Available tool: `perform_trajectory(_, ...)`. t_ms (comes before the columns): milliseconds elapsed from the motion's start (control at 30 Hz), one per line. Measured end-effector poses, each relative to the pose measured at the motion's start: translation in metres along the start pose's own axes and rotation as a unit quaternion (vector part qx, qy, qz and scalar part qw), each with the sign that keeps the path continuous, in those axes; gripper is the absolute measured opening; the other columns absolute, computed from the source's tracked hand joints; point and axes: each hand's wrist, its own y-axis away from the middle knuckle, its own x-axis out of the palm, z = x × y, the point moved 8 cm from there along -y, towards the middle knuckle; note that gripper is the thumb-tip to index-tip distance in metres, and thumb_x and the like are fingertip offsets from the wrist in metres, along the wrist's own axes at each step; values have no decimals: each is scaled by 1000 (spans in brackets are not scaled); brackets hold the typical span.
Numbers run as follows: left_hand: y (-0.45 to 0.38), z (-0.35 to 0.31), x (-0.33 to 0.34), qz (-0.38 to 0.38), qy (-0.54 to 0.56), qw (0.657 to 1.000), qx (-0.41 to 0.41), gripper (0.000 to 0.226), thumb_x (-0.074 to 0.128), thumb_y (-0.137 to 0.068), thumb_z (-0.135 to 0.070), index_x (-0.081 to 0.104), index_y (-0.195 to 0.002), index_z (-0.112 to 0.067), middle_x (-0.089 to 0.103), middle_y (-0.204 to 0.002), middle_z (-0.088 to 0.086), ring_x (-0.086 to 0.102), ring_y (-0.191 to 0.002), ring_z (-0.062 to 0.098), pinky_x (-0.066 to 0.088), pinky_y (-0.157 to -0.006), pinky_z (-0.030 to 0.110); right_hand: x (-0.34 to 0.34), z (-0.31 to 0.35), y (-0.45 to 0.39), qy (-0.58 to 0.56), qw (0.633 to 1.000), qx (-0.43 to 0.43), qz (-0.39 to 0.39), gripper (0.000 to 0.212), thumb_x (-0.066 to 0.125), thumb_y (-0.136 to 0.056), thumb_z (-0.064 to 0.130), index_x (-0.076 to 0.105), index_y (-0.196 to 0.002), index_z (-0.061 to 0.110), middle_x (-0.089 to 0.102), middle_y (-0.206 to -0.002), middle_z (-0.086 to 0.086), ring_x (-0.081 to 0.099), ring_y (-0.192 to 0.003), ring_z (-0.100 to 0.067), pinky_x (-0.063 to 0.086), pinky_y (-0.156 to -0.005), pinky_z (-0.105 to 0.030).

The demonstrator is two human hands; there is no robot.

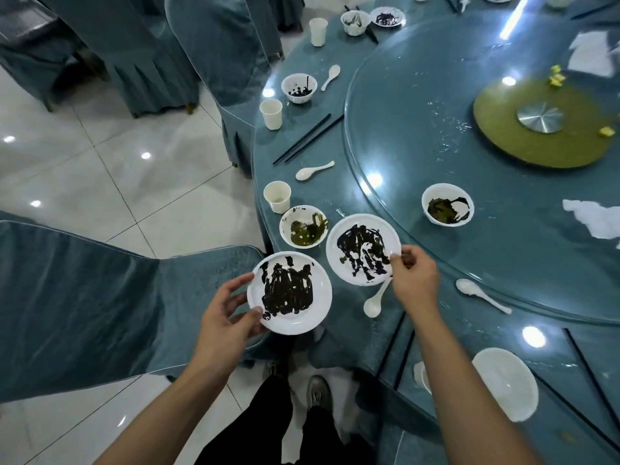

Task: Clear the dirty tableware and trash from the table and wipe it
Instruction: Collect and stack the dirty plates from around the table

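My left hand (228, 313) grips a white plate (290, 293) smeared with dark sauce, held off the table's edge above a chair. My right hand (414, 280) pinches the right rim of a second sauce-smeared white plate (362, 250) that lies on the round blue table (335, 196). A white spoon (374, 305) lies just below that plate, partly under my right hand. A dirty bowl (303, 226) with green residue sits between the two plates, with a paper cup (277, 197) behind it.
On the glass turntable (436, 112) stands another dirty bowl (448, 204). Spoons, black chopsticks (307, 139), paper cups and bowls line the table's rim. A clean white plate (505, 384) lies near right. Covered chairs (84, 297) stand at the left.
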Motion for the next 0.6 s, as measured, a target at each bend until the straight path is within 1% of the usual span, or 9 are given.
perform_trajectory(67, 3, -2, 7, 6, -1, 1000, 3, 53, 62, -92, 10, 61, -128, -28, 67, -128, 3, 73, -102, 23, 64, -75, 36, -9, 5, 17, -66, 998, 9, -4, 6, 67, -93, 11, 70, -94, 15, 70, -79, 8, 63, -68, 2, 52, -74, -28)
perform_trajectory(100, 4, -2, 11, 10, -4, 1000, 5, 53, 63, -92, 9, 61, -129, -29, 67, -129, 3, 72, -103, 23, 64, -76, 37, -10, 7, 26, -91, 996, 14, -1, 7, 67, -93, 11, 70, -93, 17, 70, -79, 9, 63, -68, 3, 51, -74, -26)
perform_trajectory(167, 6, -1, 19, 23, -8, 1000, 12, 53, 64, -92, 8, 61, -129, -31, 67, -129, 3, 72, -104, 23, 63, -79, 41, -8, 12, 43, -116, 993, 16, 26, 8, 67, -93, 13, 71, -95, 20, 73, -80, 8, 68, -73, -5, 54, -76, -26)
perform_trajectory(267, 11, 0, 31, 45, 9, 999, 20, 53, 64, -92, 8, 62, -129, -30, 68, -127, 5, 72, -107, 26, 63, -79, 41, -6, 23, 67, -96, 993, -1, 67, 13, 68, -91, 19, 69, -91, 31, 71, -73, 9, 68, -69, -10, 58, -72, -33)
perform_trajectory(333, 15, -1, 38, 55, 26, 998, 27, 52, 63, -92, 9, 61, -131, -26, 69, -125, 5, 71, -109, 27, 63, -79, 39, -7, 28, 80, -69, 994, -7, 78, 15, 68, -90, 20, 66, -94, 35, 66, -67, 10, 62, -61, -7, 55, -66, -31)
perform_trajectory(400, 22, -1, 40, 62, 38, 997, 30, 51, 63, -92, 9, 60, -131, -24, 69, -124, 6, 71, -109, 26, 63, -81, 42, -9, 36, 93, -39, 995, -28, 87, 15, 68, -90, 25, 68, -102, 35, 65, -68, 10, 62, -62, -7, 54, -65, -29)
perform_trajectory(533, 31, 1, 30, 62, 62, 995, 36, 51, 63, -92, 9, 60, -131, -23, 70, -124, 10, 71, -109, 28, 63, -81, 43, 2, 41, 113, -58, 991, -40, 116, 25, 65, -95, 30, 68, -119, 36, 70, -81, 11, 65, -75, -1, 51, -75, -18)
perform_trajectory(567, 33, 2, 23, 60, 63, 995, 39, 51, 63, -92, 9, 60, -131, -23, 70, -124, 11, 71, -109, 28, 63, -81, 42, 8, 43, 118, -78, 987, -38, 135, 28, 63, -96, 32, 67, -123, 39, 72, -85, 11, 66, -79, 1, 52, -80, -18)
perform_trajectory(600, 35, 2, 16, 56, 63, 996, 41, 51, 63, -92, 9, 60, -131, -23, 70, -124, 12, 71, -108, 29, 63, -80, 41, 16, 44, 123, -95, 983, -35, 155, 30, 62, -95, 34, 65, -124, 44, 74, -88, 9, 68, -83, -1, 54, -85, -22)
